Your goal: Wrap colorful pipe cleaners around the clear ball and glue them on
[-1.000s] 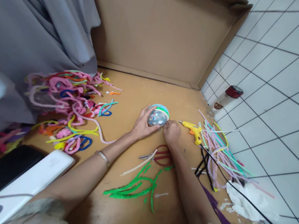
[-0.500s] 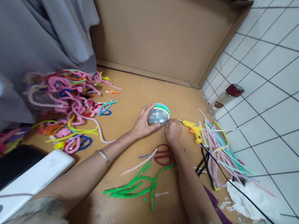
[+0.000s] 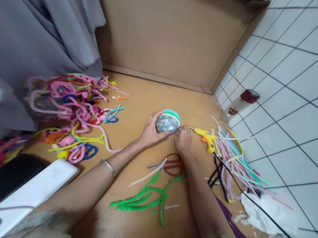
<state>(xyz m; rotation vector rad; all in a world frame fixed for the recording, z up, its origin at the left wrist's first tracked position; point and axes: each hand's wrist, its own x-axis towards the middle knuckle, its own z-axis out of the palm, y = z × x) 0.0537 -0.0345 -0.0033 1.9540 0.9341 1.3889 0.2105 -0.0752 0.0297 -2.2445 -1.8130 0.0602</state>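
A rounded, shiny grey-blue ball (image 3: 168,124) with blue, green and whitish bands around its top rests in my left hand (image 3: 151,129). The fingers and thumb of that hand wrap its left side. At the ball's lower right edge, my right hand (image 3: 183,138) is closed with its fingertips pinched together; what they hold, if anything, is too small to make out. A yellow glue gun (image 3: 204,137) lies just right of that hand, nozzle pointing left. Below the hands are red-handled scissors (image 3: 173,165), a whitish pipe cleaner strip (image 3: 147,177) and several green pipe cleaner pieces (image 3: 138,203).
Tangled coloured pipe cleaners (image 3: 70,97) pile up at left; straight ones (image 3: 233,161) lie at right by white tissue (image 3: 262,211). A red-lidded jar (image 3: 239,104) stands near the tiled wall. A cardboard panel (image 3: 168,30) closes the back. A white power bank (image 3: 32,191) lies front left.
The ball and both hands have shifted very slightly to the left, and the ball has turned a little. Everything else lies where it was.
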